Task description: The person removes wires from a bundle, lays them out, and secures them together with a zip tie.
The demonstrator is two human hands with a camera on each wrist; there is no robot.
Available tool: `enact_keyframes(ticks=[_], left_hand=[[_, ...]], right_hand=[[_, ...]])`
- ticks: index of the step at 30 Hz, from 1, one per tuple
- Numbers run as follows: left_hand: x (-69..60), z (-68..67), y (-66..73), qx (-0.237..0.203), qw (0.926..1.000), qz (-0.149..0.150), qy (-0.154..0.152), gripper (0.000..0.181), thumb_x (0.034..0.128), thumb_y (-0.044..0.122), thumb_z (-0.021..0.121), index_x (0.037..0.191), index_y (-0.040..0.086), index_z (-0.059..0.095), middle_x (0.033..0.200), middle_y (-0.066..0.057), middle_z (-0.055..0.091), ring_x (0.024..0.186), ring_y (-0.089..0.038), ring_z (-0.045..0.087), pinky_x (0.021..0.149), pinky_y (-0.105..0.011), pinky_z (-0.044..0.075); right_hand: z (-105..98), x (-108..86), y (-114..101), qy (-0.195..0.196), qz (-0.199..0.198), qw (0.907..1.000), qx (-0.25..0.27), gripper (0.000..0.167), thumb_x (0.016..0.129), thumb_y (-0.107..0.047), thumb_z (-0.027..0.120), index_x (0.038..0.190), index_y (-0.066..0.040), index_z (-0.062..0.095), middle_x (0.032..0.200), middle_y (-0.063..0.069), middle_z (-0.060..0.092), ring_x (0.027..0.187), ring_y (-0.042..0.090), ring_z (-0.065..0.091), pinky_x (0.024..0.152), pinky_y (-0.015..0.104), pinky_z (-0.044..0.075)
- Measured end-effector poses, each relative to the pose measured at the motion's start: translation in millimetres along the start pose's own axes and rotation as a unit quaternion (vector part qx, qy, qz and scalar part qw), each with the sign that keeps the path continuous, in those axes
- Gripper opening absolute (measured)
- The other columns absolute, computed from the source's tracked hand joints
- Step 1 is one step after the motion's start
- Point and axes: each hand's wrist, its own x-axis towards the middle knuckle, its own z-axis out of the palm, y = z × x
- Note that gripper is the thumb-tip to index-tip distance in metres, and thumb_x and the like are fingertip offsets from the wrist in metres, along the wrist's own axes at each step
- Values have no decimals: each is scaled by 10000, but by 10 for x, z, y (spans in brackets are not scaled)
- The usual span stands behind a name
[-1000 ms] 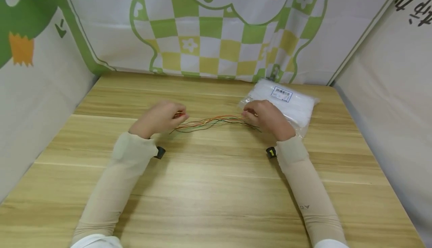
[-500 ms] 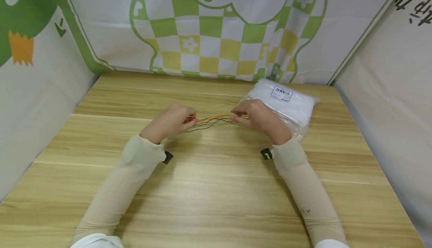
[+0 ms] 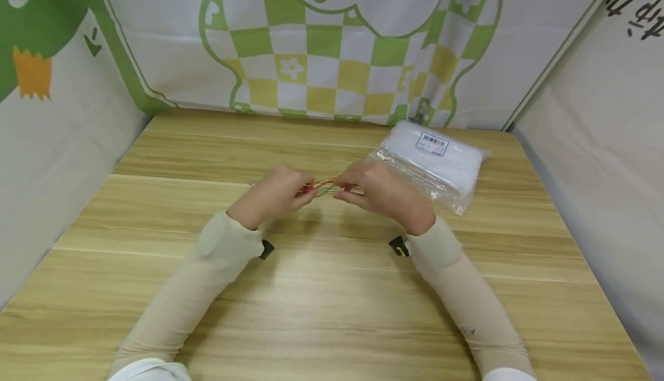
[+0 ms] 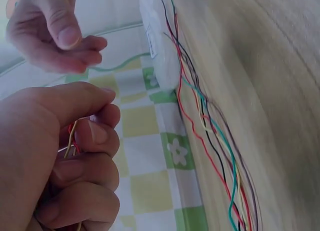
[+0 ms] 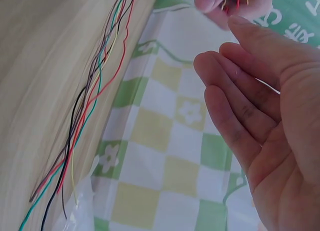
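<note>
A bundle of thin coloured wires [image 3: 325, 187] lies across the table between the hands. In the left wrist view, red, black, green and yellow wires [image 4: 215, 141] run loosely along the wood. My left hand [image 3: 275, 196] curls its fingers round a few red and yellow wires [image 4: 72, 138]. Facing it, my right hand [image 3: 384, 193] hovers with fingers relaxed and slightly bent. The right wrist view shows its palm [image 5: 280, 191] holding nothing, fingertips apart from the left hand [image 5: 245, 3]. The head view hides the bundle's right end behind the right hand.
Just behind the right hand, a clear plastic bag [image 3: 441, 156] of white material with a barcode label lies on the wooden table [image 3: 332, 300]. Printed cloth [image 3: 321, 70] hangs at the back, and pale panels [image 3: 607, 139] stand at both sides.
Both hands have moved inward, the left to the right and the right to the left, narrowing the gap over the wires. More of the plastic bag shows now.
</note>
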Motion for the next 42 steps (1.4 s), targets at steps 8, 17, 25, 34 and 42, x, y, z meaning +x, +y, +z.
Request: enact_keyframes(ticks=[8, 17, 25, 34, 42], left_hand=[[29, 97, 122, -207, 9994, 269, -91, 184, 1039, 117, 663, 857, 93, 651, 690, 30, 584, 588, -70, 436, 592, -238, 402], [33, 73, 131, -350, 9981, 420, -289, 239, 1101, 212, 585, 966, 50, 699, 780, -24, 662, 665, -90, 494, 701, -291, 485], [15, 44, 104, -219, 9976, 416, -517, 335, 1145, 207, 472, 844, 110, 581, 708, 19, 526, 644, -109, 455, 710, -327, 478], [-9, 72, 91, -566, 9963, 335, -562, 377, 1162, 211, 413, 907, 52, 641, 809, -76, 661, 710, -145, 529, 731, -330, 484], [-26, -50, 10, -1249, 9891, 96, -772, 351, 1173, 255, 362, 1046, 86, 642, 737, 60, 364, 675, -104, 370, 747, -337, 439]], right_hand=[[86, 42, -166, -34, -303, 9995, 10, 110, 963, -161, 795, 1043, -87, 805, 965, 31, 773, 827, 144, 731, 750, 267, 593], [2, 19, -91, -44, -73, 9999, -87, 74, 1003, -84, 718, 969, -52, 775, 945, 55, 768, 828, 173, 715, 768, 338, 598], [-39, -4, 87, -267, 129, 9987, 412, 67, 988, -135, 756, 979, -82, 795, 920, 19, 772, 802, 123, 703, 744, 332, 604], [147, 20, 43, 367, -248, 9990, 42, 131, 940, -185, 810, 1015, -89, 763, 938, 17, 737, 818, 146, 678, 750, 299, 567], [122, -18, 183, 997, -434, 9940, 108, 25, 967, -16, 722, 950, -20, 704, 869, 98, 707, 798, 245, 667, 768, 388, 576]])
